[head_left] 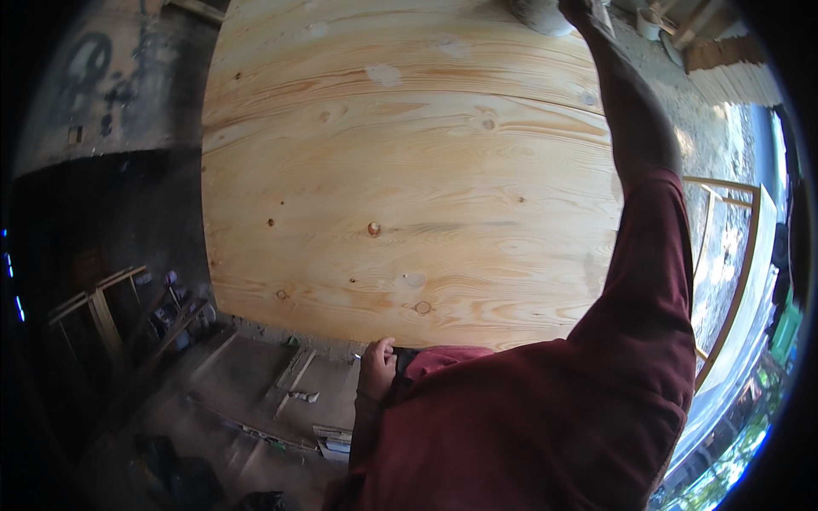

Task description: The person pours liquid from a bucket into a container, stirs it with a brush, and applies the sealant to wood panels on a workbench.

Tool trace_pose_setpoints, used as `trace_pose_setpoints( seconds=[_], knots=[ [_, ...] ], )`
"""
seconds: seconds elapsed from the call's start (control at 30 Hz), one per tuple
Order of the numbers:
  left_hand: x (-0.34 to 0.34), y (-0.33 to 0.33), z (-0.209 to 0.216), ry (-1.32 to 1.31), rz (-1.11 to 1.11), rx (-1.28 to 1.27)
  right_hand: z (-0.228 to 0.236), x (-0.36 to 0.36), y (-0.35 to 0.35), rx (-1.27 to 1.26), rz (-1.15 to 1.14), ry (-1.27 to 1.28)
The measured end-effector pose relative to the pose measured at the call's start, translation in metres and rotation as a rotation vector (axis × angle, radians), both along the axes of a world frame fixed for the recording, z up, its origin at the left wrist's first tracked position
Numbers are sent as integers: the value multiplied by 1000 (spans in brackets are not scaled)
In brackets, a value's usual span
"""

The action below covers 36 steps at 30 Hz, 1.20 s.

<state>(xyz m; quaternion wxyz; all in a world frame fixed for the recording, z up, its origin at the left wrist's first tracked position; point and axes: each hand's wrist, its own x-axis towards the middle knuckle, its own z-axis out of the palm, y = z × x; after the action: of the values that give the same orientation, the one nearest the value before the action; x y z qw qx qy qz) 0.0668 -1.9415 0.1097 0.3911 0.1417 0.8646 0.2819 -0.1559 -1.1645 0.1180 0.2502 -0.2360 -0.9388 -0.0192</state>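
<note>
A large pale wooden panel (pixel 443 187) lies before me, with knots and several whitish patches on its face. My right arm reaches along its right side to the far edge, where my right hand (pixel 583 10) is cut off by the top of the picture. Right beside that hand is a whitish rounded object (pixel 545 17), only partly in view; whether I hold it cannot be seen. My left hand (pixel 377 368) rests close to my waist at the panel's near edge. Its fingers are curled against something dark that I cannot make out.
A wooden frame (pixel 750 255) stands to the right, with stacked boards (pixel 733 72) beyond it. Lengths of timber (pixel 106 319) lean in shadow at the left. Scraps and strips of wood (pixel 296 381) litter the floor below the panel. A stained wall (pixel 94 94) rises at the far left.
</note>
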Motion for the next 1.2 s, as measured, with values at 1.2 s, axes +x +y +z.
trace_pose_setpoints(
  seconds=[1.2],
  knots=[
    [-130,-33,26,-392,439,524,164,351,-434,-679,-99,-170]
  ],
)
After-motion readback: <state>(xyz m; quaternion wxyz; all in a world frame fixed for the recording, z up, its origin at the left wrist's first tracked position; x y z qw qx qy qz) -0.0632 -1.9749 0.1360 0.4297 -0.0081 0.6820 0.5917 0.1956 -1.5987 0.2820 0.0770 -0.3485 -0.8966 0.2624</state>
